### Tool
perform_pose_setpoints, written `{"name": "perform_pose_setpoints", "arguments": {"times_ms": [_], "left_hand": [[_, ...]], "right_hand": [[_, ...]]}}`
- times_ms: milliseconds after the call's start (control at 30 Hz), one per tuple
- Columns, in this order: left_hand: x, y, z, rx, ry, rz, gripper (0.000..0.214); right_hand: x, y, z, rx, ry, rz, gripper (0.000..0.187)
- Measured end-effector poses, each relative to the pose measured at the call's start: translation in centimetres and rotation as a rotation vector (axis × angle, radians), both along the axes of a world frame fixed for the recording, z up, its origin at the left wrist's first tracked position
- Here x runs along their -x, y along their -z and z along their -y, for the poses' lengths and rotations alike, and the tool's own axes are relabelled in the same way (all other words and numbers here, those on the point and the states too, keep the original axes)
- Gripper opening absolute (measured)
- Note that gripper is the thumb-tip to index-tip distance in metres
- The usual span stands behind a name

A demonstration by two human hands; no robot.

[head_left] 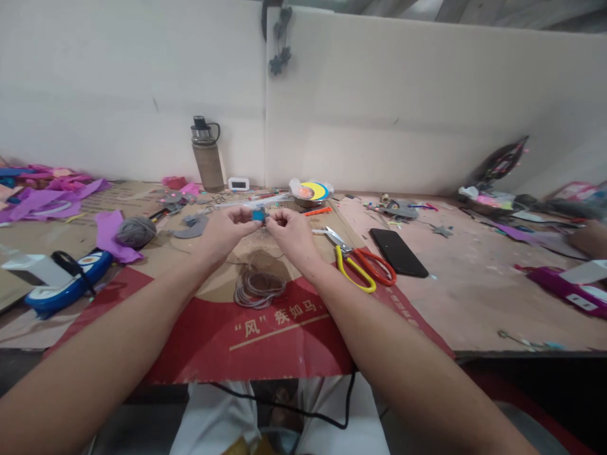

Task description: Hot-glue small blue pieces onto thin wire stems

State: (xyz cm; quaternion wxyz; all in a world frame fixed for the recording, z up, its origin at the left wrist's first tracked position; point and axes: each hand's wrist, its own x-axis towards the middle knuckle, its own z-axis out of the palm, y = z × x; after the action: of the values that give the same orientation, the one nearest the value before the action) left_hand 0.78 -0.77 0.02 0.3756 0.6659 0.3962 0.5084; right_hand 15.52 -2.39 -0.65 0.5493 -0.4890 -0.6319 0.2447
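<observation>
Both arms (128, 322) outstretched, left hand (230, 225) and right hand (294, 235) close together, fingers (250, 225) pinched on a blue piece (258, 215).

I face a pale wall (427, 95) at twelve o'clock, beyond a pinkish surface (459, 284) stretching toward three o'clock.

Nearer the body than the left hand (225, 229) and right hand (294, 239), pale gold characters (282, 316) on the red sheet (199, 354) read “风” 疾如马, the first in quotation marks, with a gold line (279, 332) beneath. To the right of the grip, past the right forearm (389, 354), a smaller gold row (404, 309) along the sheet's edge is too small to read. Left of and beyond the grip, faint print on the brown cardboard (114, 193) is illegible, as is the white device's (238, 184) display just beyond the hands.
</observation>
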Motion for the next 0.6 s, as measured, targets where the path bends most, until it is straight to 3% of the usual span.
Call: {"name": "perform_pose_setpoints", "arguments": {"times_ms": [300,433,600], "left_hand": [[0.3,-1.1,0.4,-0.125,-0.115,-0.336,0.012],[0.2,-1.2,0.5,-0.266,-0.187,-0.499,0.007],[0.4,-0.6,-0.1,-0.483,-0.151,-0.714,0.008]], "right_hand": [[-0.2,0.3,0.3,-0.051,-0.023,0.14,0.009],[-0.4,0.2,0.5,-0.09,-0.011,0.26,0.007],[-0.7,0.2,0.5,-0.107,-0.026,0.435,0.006]]}}
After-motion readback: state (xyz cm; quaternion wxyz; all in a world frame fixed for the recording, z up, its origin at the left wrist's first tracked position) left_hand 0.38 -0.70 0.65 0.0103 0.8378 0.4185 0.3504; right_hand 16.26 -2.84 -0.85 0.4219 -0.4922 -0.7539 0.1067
